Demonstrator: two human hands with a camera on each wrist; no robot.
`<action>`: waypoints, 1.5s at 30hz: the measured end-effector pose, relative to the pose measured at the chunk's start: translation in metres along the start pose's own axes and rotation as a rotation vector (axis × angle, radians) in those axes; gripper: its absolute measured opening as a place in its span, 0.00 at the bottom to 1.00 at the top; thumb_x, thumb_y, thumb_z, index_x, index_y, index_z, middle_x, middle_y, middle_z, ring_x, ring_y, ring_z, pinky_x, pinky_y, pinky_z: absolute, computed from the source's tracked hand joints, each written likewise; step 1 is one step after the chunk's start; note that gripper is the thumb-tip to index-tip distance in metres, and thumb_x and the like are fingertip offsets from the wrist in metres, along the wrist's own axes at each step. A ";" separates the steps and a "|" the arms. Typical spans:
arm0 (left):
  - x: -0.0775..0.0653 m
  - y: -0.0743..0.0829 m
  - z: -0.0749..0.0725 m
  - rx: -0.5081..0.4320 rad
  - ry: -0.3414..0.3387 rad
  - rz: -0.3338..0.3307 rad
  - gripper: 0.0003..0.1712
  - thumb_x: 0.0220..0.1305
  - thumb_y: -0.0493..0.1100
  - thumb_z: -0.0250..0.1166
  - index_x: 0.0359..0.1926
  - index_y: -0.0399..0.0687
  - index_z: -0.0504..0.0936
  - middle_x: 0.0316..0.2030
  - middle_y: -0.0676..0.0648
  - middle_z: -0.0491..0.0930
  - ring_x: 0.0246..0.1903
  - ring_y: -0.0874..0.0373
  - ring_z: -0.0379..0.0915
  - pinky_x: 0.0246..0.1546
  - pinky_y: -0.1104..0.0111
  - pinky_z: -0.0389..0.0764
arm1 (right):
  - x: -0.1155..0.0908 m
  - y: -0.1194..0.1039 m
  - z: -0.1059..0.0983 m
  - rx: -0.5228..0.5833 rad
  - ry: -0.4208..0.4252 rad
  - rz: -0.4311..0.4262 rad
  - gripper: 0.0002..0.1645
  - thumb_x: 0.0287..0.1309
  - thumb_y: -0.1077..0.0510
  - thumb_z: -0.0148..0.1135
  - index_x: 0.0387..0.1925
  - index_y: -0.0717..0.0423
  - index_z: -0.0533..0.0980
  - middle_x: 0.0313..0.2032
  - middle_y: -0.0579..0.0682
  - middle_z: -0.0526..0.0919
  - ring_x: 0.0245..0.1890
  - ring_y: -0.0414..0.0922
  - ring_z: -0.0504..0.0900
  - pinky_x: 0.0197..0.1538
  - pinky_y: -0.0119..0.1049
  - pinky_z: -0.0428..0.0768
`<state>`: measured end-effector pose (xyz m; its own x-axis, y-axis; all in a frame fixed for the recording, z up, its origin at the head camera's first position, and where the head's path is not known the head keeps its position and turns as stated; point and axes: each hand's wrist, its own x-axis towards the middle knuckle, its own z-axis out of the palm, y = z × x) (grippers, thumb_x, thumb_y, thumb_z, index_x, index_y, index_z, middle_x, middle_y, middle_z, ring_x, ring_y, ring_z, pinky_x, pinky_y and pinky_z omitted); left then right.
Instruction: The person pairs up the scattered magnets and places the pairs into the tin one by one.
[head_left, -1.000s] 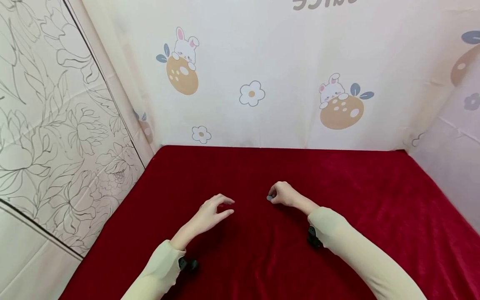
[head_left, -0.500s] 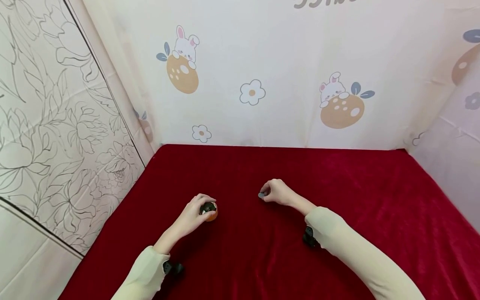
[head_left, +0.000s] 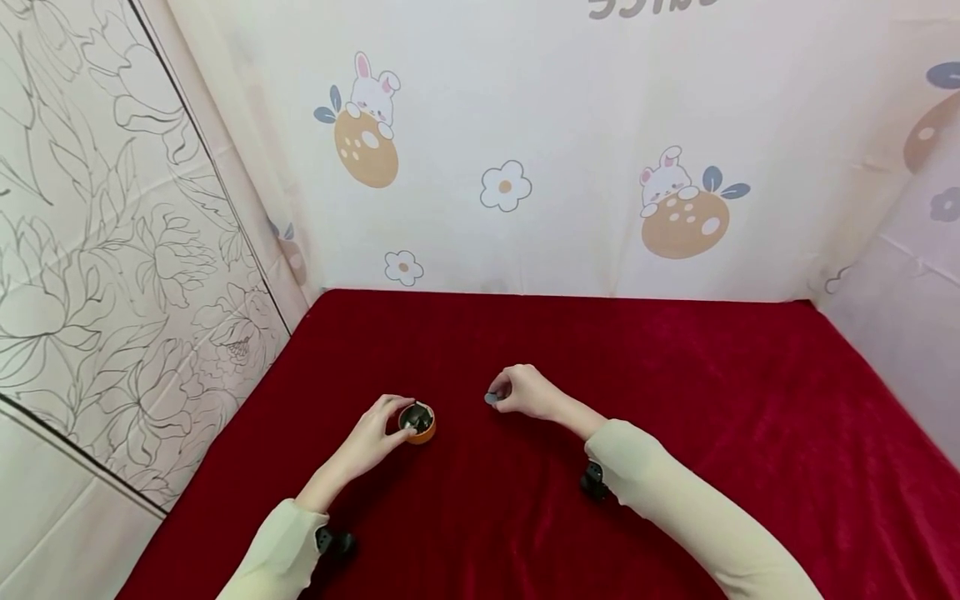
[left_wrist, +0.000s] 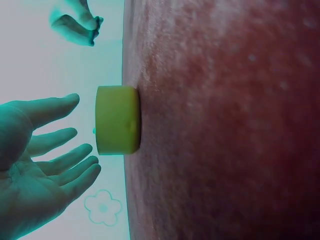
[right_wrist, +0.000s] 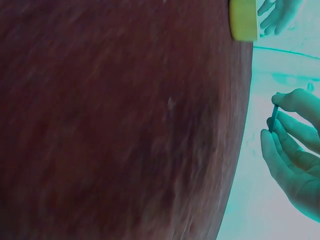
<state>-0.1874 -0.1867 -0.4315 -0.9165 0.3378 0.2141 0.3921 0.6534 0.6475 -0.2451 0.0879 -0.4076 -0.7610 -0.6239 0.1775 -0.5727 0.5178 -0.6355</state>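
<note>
A small round tub (head_left: 426, 435), orange in the head view and yellow in the wrist views, sits upright on the red cloth. Its inside looks dark with shiny patches; I cannot tell what lies in it. My left hand (head_left: 367, 437) is just left of it, thumb and fingers spread around its near side. The left wrist view shows those fingers (left_wrist: 70, 107) straight and apart from the tub wall. To the right of the tub, my right hand (head_left: 528, 393) pinches a small, thin grey disc (head_left: 491, 398) above the cloth. That disc (right_wrist: 274, 118) appears edge-on in the right wrist view.
Red velvety cloth (head_left: 660, 358) covers the table, slightly wrinkled toward the front. A pale curtain (head_left: 450, 108) with printed rabbits and flowers hangs behind the table's back edge. A panel with line-drawn flowers (head_left: 150, 275) stands along the left.
My left hand has moved left and back, bringing the tub into sight. My right hand has moved left toward the tub, still pinching the grey disc.
</note>
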 end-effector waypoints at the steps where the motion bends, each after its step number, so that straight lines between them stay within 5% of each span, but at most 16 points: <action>1: 0.000 -0.001 0.000 -0.002 -0.004 -0.010 0.25 0.52 0.36 0.64 0.53 0.35 0.71 0.47 0.42 0.70 0.48 0.49 0.68 0.47 0.56 0.70 | 0.001 -0.002 0.002 0.007 -0.003 -0.002 0.09 0.46 0.65 0.62 0.33 0.64 0.80 0.29 0.51 0.81 0.28 0.40 0.77 0.32 0.26 0.75; 17: 0.001 -0.016 -0.001 -0.161 -0.081 -0.113 0.27 0.55 0.35 0.62 0.55 0.31 0.68 0.50 0.37 0.69 0.48 0.45 0.70 0.44 0.62 0.74 | 0.020 -0.028 0.027 0.050 -0.013 -0.028 0.09 0.45 0.65 0.63 0.32 0.63 0.80 0.28 0.50 0.81 0.28 0.40 0.77 0.31 0.24 0.74; 25: 0.000 0.004 -0.009 -0.196 -0.123 -0.098 0.24 0.56 0.31 0.59 0.53 0.24 0.67 0.49 0.31 0.68 0.48 0.39 0.69 0.44 0.57 0.73 | 0.027 -0.037 0.037 0.071 -0.023 -0.034 0.08 0.45 0.65 0.63 0.32 0.63 0.80 0.27 0.50 0.81 0.28 0.40 0.77 0.31 0.25 0.73; 35: 0.003 -0.022 0.001 -0.213 -0.124 -0.096 0.24 0.55 0.36 0.62 0.53 0.33 0.71 0.49 0.37 0.71 0.47 0.46 0.71 0.42 0.65 0.75 | 0.037 -0.048 0.050 0.074 -0.015 -0.022 0.08 0.45 0.65 0.63 0.31 0.62 0.80 0.26 0.50 0.81 0.27 0.39 0.77 0.30 0.25 0.73; 41: 0.001 -0.021 -0.001 -0.217 -0.131 -0.090 0.23 0.56 0.36 0.61 0.53 0.32 0.70 0.48 0.37 0.71 0.47 0.46 0.71 0.43 0.64 0.75 | 0.043 -0.053 0.060 0.084 -0.027 0.023 0.10 0.44 0.65 0.64 0.33 0.63 0.80 0.27 0.50 0.81 0.27 0.38 0.76 0.30 0.23 0.73; 45: -0.001 -0.007 -0.006 -0.233 -0.132 -0.081 0.22 0.56 0.32 0.60 0.52 0.28 0.69 0.47 0.33 0.70 0.47 0.41 0.70 0.43 0.60 0.75 | 0.047 -0.054 0.066 0.093 -0.022 0.045 0.11 0.44 0.65 0.64 0.34 0.64 0.80 0.28 0.51 0.82 0.27 0.37 0.76 0.29 0.23 0.72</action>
<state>-0.1901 -0.1959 -0.4315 -0.9198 0.3864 0.0677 0.2755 0.5132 0.8128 -0.2294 -0.0077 -0.4143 -0.7775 -0.6150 0.1313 -0.5070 0.4896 -0.7094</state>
